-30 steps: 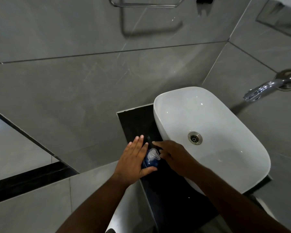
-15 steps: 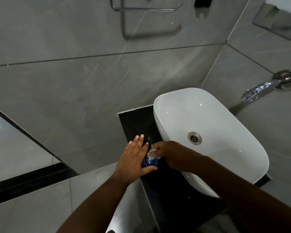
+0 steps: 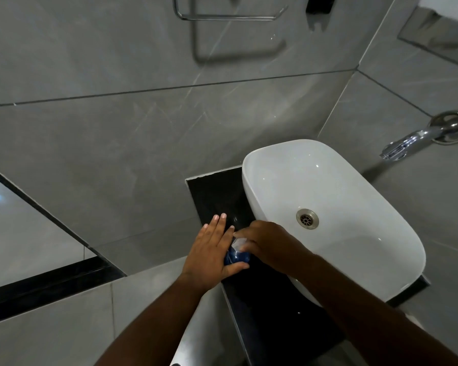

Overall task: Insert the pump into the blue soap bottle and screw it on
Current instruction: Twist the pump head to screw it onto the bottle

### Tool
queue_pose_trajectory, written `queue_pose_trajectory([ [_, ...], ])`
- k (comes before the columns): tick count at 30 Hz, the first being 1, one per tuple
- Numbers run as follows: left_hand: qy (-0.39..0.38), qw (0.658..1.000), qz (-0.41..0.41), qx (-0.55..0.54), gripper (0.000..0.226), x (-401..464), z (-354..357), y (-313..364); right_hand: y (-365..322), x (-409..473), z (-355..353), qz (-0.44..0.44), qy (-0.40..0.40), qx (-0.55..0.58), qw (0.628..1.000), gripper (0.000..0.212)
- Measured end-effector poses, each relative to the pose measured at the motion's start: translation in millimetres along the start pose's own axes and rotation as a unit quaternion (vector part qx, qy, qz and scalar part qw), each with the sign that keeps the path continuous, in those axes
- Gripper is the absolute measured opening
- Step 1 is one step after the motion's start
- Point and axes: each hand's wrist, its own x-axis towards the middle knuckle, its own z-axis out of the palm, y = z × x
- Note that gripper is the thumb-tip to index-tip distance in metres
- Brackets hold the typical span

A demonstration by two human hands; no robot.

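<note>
Blue soap bottle [image 3: 237, 257] stands on the black counter [image 3: 251, 307], just left of the white basin [image 3: 397, 249].

Left hand [image 3: 212, 253] lies flat against the bottle's left side, fingers straight and spread, thumb hooked round the near face. A brace, not a full wrap.

Right hand [image 3: 269, 245] is curled over the bottle top, fingertips closed on the pale pump [image 3: 239, 243]. Only a sliver of the pump shows; whether the collar is seated on the neck cannot be told.

Handling, as a judgement: small plastic bottle, probably light and smooth-walled, likely to spin or tip under a twist unless held firm low on the body. Best turned at the pump's collar rather than the nozzle.

Basin wall sits close on the right hand's side and crowds the wrist. Counter strip is narrow, with a drop at its left edge.

Farther off from the basin: drain [image 3: 307, 219] inside it, chrome tap [image 3: 423, 137] on the right wall, towel rail [image 3: 228, 15] high on the back wall. None interferes.
</note>
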Motion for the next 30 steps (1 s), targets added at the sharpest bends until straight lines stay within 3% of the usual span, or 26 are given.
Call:
queue_pose_trajectory([
  [4,-0.003,1.0,-0.012,-0.006,0.093,-1.1,1.8,0.9,3.0,-5.7,13.6,-0.017,0.128,0.103,0.986,0.045],
  [7,0.001,1.0,-0.015,-0.015,0.093,-2.0,2.0,0.9,9.7,-4.0,24.9,-0.01,0.167,0.118,0.979,0.051],
  [12,0.004,0.999,-0.019,-0.04,0.092,-2.3,3.7,-0.3,11.0,1.4,32.3,-0.061,0.142,0.074,0.985,0.038],
  [14,0.002,0.999,-0.021,-0.046,0.092,-2.5,5.0,0.0,9.9,2.7,32.1,-0.064,0.117,0.11,0.985,0.037],
  [16,-0.001,0.999,-0.022,-0.047,0.093,-2.2,4.6,0.0,8.4,2.8,29.4,-0.065,0.143,0.133,0.979,0.031],
  [18,-0.008,0.999,-0.021,-0.043,0.094,-1.6,3.5,-0.5,8.6,0.7,29.3,-0.046,0.175,0.158,0.971,0.039],
  [21,-0.017,0.999,-0.025,-0.04,0.097,-1.3,3.1,-1.3,10.8,-1.0,34.9,0.007,0.156,0.187,0.97,0.057],
  [25,-0.013,0.998,-0.027,-0.05,0.097,-1.3,4.6,-1.4,12.0,6.0,39.1,0.041,0.142,0.174,0.974,0.033],
  [30,-0.011,0.998,-0.021,-0.054,0.095,-1.5,6.3,-3.4,8.6,7.9,43.0,0.041,0.164,0.15,0.974,0.023],
])
